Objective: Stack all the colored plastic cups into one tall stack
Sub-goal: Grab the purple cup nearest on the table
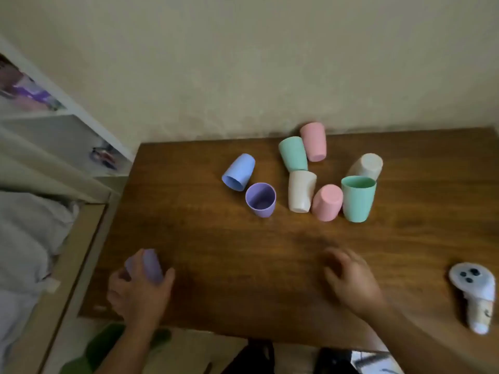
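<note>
**One lilac cup in hand, eight more waiting**

Wrapped around a lilac cup point(148, 265), my left hand point(139, 288) holds it at the near left corner of the wooden table point(216, 252); the cup is blurred, so I cannot tell which way its mouth points. My right hand point(351, 279) hovers over the table with the fingers loosely spread and nothing in it.

From the head camera, the other cups lie in a group near the wall. A purple cup point(260, 199) and a green cup point(357, 198) stand upright with the mouth open. A blue cup point(239, 171) lies on its side just beside the purple one. A second green cup point(293, 153), a pink cup point(313, 141), a beige cup point(301, 190), a second pink cup point(326, 202) and a second beige cup point(367, 166) are tipped or inverted, and several touch each other. A white controller point(475, 295) lies at the right edge.

I think the stacking has only begun. The risk is in the crowded group: if I pull one cup out, its neighbours may roll, perhaps off the table. Also, cups facing different ways will not nest unless I turn them first.
</note>
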`<control>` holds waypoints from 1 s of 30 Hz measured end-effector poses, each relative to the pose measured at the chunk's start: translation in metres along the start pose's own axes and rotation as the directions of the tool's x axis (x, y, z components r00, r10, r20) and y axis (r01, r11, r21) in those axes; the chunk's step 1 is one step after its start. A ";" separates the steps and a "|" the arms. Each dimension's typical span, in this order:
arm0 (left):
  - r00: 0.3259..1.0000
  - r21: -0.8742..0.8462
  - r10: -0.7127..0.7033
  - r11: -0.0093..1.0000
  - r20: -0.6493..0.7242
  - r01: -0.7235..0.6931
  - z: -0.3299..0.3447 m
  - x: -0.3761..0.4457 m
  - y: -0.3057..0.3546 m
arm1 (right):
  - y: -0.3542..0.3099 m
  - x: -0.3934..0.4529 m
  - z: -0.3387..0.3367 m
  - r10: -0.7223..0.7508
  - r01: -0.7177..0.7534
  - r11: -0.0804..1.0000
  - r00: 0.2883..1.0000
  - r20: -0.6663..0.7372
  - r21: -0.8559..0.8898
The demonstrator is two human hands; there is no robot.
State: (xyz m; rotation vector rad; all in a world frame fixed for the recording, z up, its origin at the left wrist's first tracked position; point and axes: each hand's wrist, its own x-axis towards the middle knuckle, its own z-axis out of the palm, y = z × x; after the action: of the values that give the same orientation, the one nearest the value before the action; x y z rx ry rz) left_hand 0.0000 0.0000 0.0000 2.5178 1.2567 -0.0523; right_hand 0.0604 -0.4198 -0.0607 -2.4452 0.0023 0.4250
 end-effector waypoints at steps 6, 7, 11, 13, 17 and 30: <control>0.976 -0.216 0.164 0.968 0.142 -0.131 0.059 -0.022 0.014 | 0.014 -0.001 0.013 -0.088 0.088 0.993 0.996 0.004 -0.076; 0.960 -0.245 0.253 0.945 0.120 -0.218 0.071 -0.032 0.029 | 0.015 0.002 0.011 -0.113 0.112 0.990 0.994 -0.004 -0.086; 0.903 -0.280 0.420 0.881 0.092 -0.382 0.105 -0.061 0.078 | 0.006 0.019 0.004 -0.157 0.156 0.976 0.988 0.006 -0.151; 0.876 -0.282 0.479 0.850 0.063 -0.444 0.116 -0.064 0.085 | -0.002 0.027 0.008 -0.175 0.175 0.968 0.984 0.018 -0.177; 0.829 -0.334 0.559 0.778 -0.017 -0.532 0.130 -0.054 0.073 | -0.015 0.034 0.035 -0.227 0.221 0.948 0.974 0.000 -0.227; 0.677 0.024 0.726 0.679 0.122 -0.733 0.137 -0.014 0.028 | -0.010 0.030 0.088 -0.342 0.247 0.862 0.928 -0.150 -0.443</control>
State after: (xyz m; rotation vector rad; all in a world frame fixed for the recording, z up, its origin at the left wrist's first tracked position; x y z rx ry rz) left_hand 0.0285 -0.0682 -0.1193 2.8431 0.1212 -0.0362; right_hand 0.0631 -0.3556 -0.1283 -2.8383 -0.4068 0.0029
